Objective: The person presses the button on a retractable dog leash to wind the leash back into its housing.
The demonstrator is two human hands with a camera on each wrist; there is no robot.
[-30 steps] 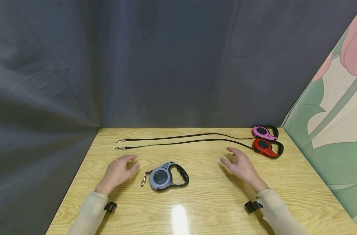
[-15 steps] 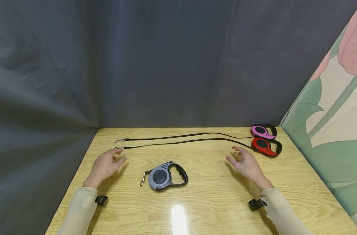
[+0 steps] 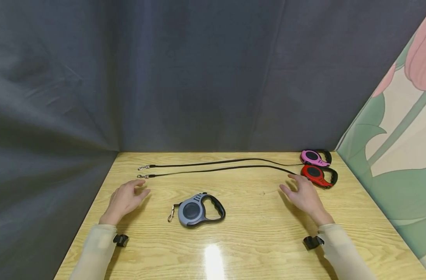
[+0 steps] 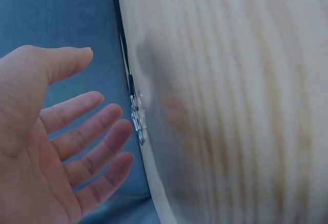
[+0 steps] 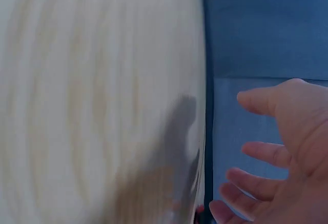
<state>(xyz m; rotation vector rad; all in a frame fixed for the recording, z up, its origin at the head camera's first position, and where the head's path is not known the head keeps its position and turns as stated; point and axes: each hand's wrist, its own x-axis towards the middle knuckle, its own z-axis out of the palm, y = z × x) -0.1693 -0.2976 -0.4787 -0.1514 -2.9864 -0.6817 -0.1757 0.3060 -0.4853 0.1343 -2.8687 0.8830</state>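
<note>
My left hand (image 3: 124, 200) hovers over the left of the table, holding nothing, its fingers spread and relaxed in the left wrist view. Just beyond its fingertips lie the metal snap hooks of two leashes. On the right, my right hand (image 3: 306, 196) is also free, fingers loosely spread, and overlaps the edge of a red retractable dog leash (image 3: 314, 173) in the head view. A pink retractable dog leash (image 3: 311, 156) lies behind the red one. Both black straps (image 3: 213, 170) stretch leftward across the back. A grey retractable dog leash (image 3: 191, 210) with its hook (image 3: 171, 214) lies between my hands.
The wooden table (image 3: 248, 241) meets a dark grey curtain (image 3: 198, 77) at the back and left. A floral panel (image 3: 402, 163) borders the right side. Black wrist cameras (image 3: 121, 240) sit on both wrists.
My left hand has moved left, away from the grey leash. My right hand has shifted right, closer to the red leash. The three leashes lie as before.
</note>
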